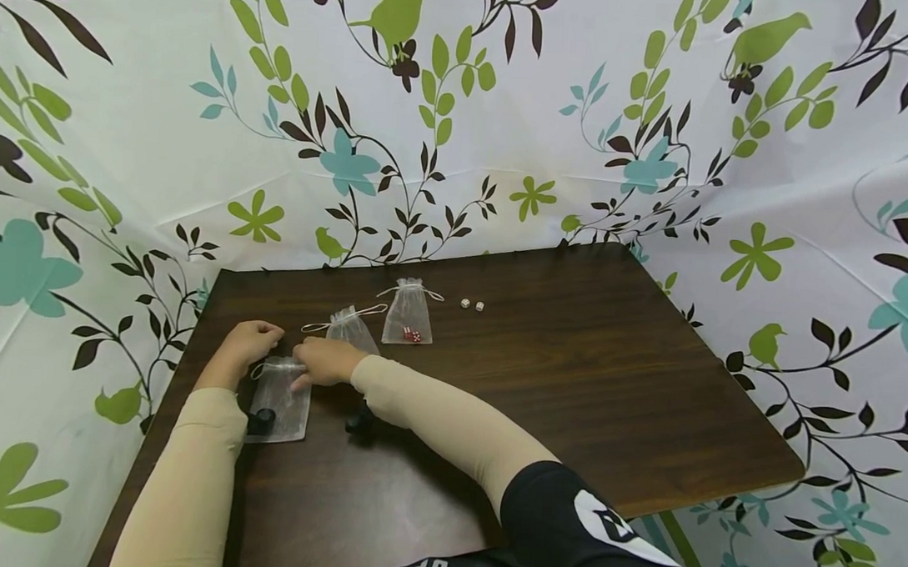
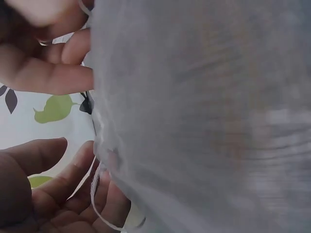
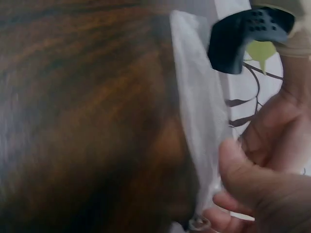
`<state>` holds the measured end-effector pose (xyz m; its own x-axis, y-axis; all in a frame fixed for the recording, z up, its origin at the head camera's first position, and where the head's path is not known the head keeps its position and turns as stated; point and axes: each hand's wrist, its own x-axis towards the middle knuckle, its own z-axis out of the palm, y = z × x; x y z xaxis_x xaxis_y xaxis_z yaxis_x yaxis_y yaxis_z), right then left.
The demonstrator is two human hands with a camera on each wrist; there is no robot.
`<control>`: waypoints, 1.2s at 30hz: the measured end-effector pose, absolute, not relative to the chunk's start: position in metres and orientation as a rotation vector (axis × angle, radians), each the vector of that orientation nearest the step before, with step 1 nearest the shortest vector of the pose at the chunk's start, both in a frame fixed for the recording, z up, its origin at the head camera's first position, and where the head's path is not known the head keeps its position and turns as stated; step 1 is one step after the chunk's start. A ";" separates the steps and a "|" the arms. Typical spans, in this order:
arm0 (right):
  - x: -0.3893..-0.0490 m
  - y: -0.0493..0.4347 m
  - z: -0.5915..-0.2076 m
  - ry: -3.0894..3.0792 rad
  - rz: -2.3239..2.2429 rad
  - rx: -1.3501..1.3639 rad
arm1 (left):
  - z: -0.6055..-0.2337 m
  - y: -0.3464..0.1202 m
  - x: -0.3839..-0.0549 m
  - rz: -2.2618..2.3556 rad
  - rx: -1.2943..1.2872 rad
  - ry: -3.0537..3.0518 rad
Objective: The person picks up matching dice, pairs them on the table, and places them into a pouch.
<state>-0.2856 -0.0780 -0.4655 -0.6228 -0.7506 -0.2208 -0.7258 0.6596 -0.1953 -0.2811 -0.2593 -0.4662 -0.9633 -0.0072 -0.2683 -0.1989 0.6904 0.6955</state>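
A sheer white drawstring bag hangs between my hands at the left of the table, its drawstring end toward the fingers. My right hand pinches its upper edge with curled fingers. Beside the opposite corner is my left hand; in the left wrist view its thumb stands apart from the fingers, which reach behind the bag near a loose drawstring loop. The left wrist camera shows dark through the mesh. In the right wrist view the bag appears edge-on.
Just beyond the right hand lies a second sheer bag. A third bag behind it contains red dice. Two white dice sit to its right on the dark wooden table. Patterned cloth surrounds the table.
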 end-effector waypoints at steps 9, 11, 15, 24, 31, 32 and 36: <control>-0.276 -0.085 -0.468 2.660 -0.052 -1.074 | -0.462 -0.259 -0.282 1.221 -0.167 2.491; -0.275 -0.085 -0.468 2.667 -0.075 -1.062 | -0.459 -0.258 -0.282 1.209 -0.162 2.456; -0.278 -0.084 -0.469 2.655 -0.209 -1.065 | -0.454 -0.258 -0.282 1.163 -0.129 2.436; -0.297 -0.071 -0.462 2.547 -0.646 -1.085 | -0.452 -0.264 -0.277 1.171 -0.014 2.449; -0.311 -0.057 -0.445 2.542 -0.779 -1.010 | -0.444 -0.264 -0.272 1.299 0.178 2.635; -0.312 -0.055 -0.442 2.550 -0.791 -1.015 | -0.442 -0.262 -0.271 1.300 0.228 2.661; -0.318 -0.044 -0.432 2.569 -0.841 -1.037 | -0.432 -0.257 -0.266 1.282 0.369 2.791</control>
